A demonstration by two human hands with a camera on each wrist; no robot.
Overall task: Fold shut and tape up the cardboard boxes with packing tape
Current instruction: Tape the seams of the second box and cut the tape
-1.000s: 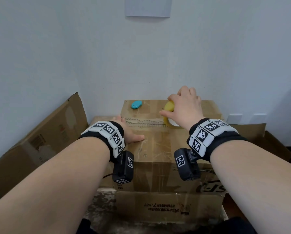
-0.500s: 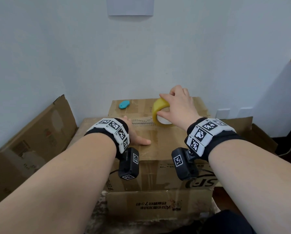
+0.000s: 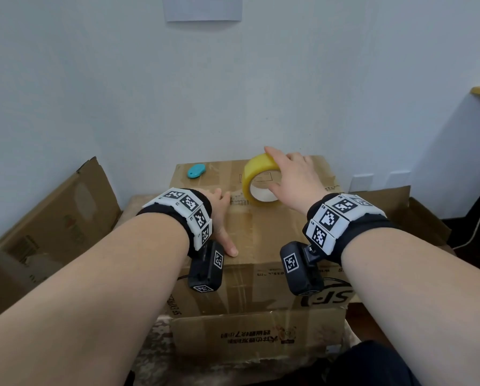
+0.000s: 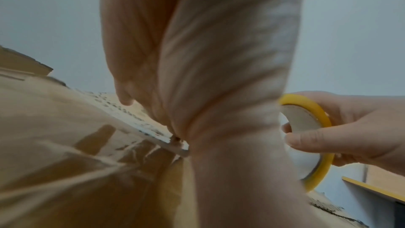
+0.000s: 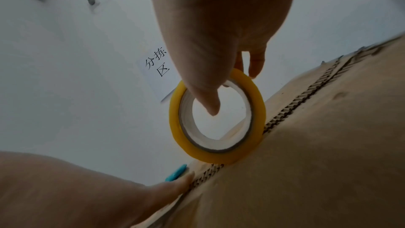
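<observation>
A brown cardboard box [image 3: 264, 235] with its top flaps folded shut stands in front of me. My left hand [image 3: 222, 217] lies flat on its top, fingers straight, their tips at the far corrugated flap edge [image 5: 291, 110]. My right hand [image 3: 293, 176] grips a yellow roll of packing tape [image 3: 257, 178], thumb inside the core and fingers over the rim. The tape roll [image 5: 217, 115] stands on edge, its bottom touching that far edge. In the left wrist view the roll [image 4: 306, 127] shows just right of my left palm [image 4: 219, 75].
Behind the near box a second box [image 3: 227, 171] carries a small blue cutter [image 3: 196, 170]. Flattened cardboard [image 3: 52, 218] leans at the left, and more cardboard [image 3: 400, 204] lies at the right. A white wall with a paper sign [image 5: 157, 72] stands close behind.
My right hand has tipped the tape roll up onto its edge and shifted it slightly left, so more of the roll shows. My left hand stays flat on the box top.
</observation>
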